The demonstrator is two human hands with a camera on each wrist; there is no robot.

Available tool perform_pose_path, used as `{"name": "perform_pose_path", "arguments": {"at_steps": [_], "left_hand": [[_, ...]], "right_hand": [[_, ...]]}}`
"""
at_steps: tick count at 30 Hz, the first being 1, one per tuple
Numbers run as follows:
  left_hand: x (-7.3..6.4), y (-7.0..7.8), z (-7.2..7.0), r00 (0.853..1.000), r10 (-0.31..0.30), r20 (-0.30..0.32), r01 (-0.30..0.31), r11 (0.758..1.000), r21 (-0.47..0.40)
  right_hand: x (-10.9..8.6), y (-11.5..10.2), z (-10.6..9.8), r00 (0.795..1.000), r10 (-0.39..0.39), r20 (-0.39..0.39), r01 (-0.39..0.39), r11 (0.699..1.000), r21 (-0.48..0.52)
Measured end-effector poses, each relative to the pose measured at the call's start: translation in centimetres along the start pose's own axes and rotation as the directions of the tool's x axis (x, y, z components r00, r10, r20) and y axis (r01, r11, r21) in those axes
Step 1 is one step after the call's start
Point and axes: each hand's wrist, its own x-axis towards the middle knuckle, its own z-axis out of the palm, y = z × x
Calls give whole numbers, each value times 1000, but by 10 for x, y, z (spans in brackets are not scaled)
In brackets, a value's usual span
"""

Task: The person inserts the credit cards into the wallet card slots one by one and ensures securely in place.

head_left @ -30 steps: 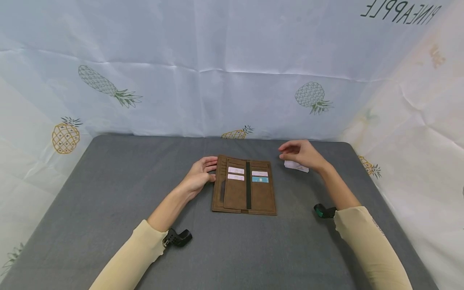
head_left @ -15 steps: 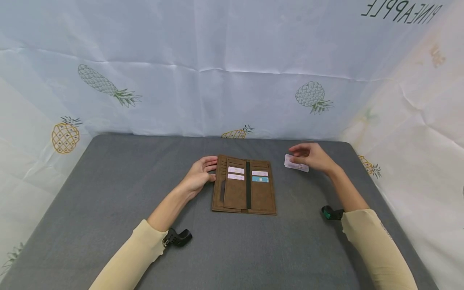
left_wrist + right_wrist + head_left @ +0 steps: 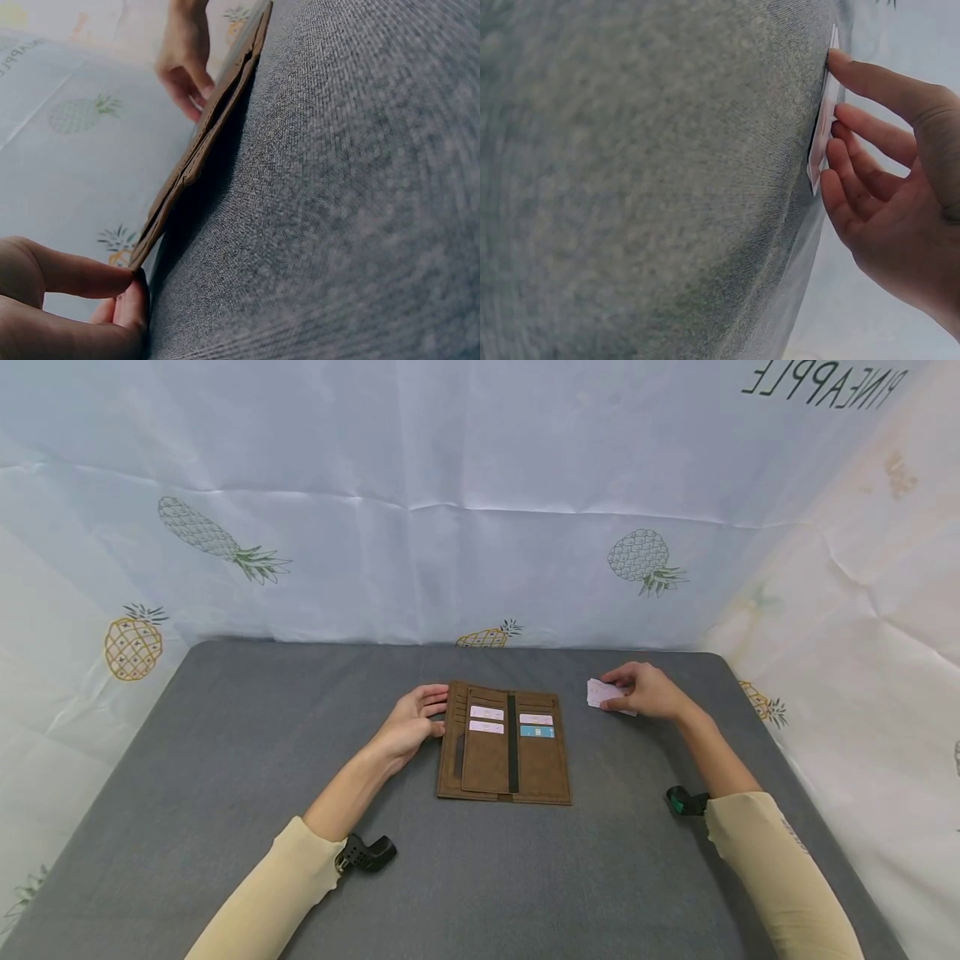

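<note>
An open brown wallet (image 3: 487, 768) lies on the grey table, with pink cards (image 3: 487, 727) and a blue card (image 3: 537, 732) showing in its slots. My left hand (image 3: 411, 722) pinches the wallet's left edge; in the left wrist view its thumb (image 3: 90, 276) and fingers meet at the corner, and the wallet stands a little off the cloth on that side. To the right of the wallet, my right hand (image 3: 648, 692) holds the top of a small stack of pale pink cards (image 3: 600, 692), thumb at the near edge and fingertips at the far edge.
A grey cloth covers the table (image 3: 480, 877). Behind it hangs a pale curtain (image 3: 420, 568) with printed pineapples, close to the table's far edge. Each wrist carries a black camera mount (image 3: 367, 853).
The right hand has moved right and down from above the cards onto the stack, and its fingers have closed on it. The left hand and the wallet have stayed in place.
</note>
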Motion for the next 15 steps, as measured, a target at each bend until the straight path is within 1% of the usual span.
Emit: {"name": "perform_pose_path", "arguments": {"at_steps": [4,8,15], "left_hand": [[0,0,0,1000,1,0,-1,1000,-2],[0,0,0,1000,-1,1,1,1000,-4],[-1,0,0,1000,-2,3,2,1000,-3]], "right_hand": [[1,0,1,1000,-5,5,5,1000,-19],[1,0,1,1000,7,4,-7,1000,-20],[0,-3,0,999,14,-31,-13,1000,21]]}}
